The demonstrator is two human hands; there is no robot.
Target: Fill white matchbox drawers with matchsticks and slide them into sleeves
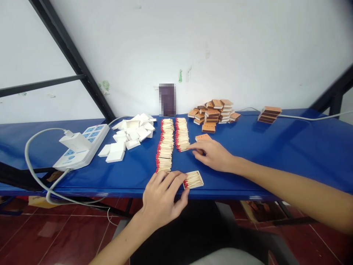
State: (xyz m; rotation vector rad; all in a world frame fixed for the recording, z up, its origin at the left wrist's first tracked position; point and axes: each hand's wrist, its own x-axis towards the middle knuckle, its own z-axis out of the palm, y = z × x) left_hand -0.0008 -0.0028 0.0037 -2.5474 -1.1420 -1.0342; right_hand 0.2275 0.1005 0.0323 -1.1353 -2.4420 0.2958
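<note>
Nearest the person, the left hand (165,195) holds the left end of a small tray (195,186) between thumb and fingers near the front edge of the blue desk (256,151). Inside the tray lie loose matches (193,179), red heads toward that hand. A little farther off, the right hand (212,154) stretches its forefinger to the near end of the shorter row of matches (182,135); thumb and forefinger stand apart with nothing seen between them, though I cannot tell whether the curled fingers hide anything. A longer row (165,147) runs beside it on the left, ending near the left hand. The step in hand looks like filling the tray by drawing a share of matches from the shorter row; the next move seems to call for a light pinch that gathers a few sticks with heads aligned, while the left hand steadies the tray. An orange box (203,137) lies just beyond the right hand. Farther back are a pile of white trays (132,133) on the left, a heap of matchboxes (216,113) toward the wall, and a short stack (269,115) well apart to the right.
</note>
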